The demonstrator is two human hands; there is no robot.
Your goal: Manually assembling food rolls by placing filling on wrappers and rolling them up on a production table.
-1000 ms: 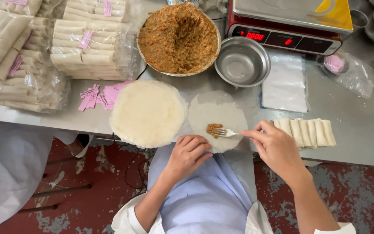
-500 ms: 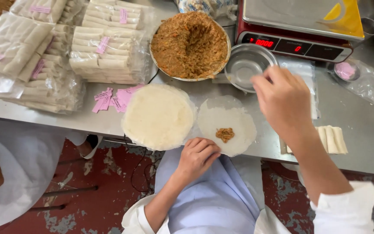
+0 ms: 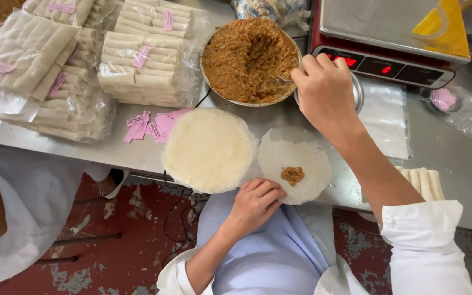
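My right hand (image 3: 326,93) grips a fork (image 3: 279,81) whose tines dig into brown minced filling in a round metal bowl (image 3: 248,60). My left hand (image 3: 255,202) rests with curled fingers on the near edge of a thin round wrapper (image 3: 296,161) that lies on the steel table (image 3: 454,164). A small lump of filling (image 3: 292,175) sits on that wrapper. To the left of it lies a stack of round wrappers (image 3: 208,149).
Bags of finished rolls (image 3: 143,60) and pink paper labels (image 3: 151,125) fill the table's left. A red scale (image 3: 389,38) stands at the back right, with loose rolls (image 3: 422,183) near the front edge. Another person in white (image 3: 23,218) is at the left.
My right hand has left the wrapper, where it put down a lump of filling, and has moved up to the bowl. The left hand has stayed at the wrapper's edge.
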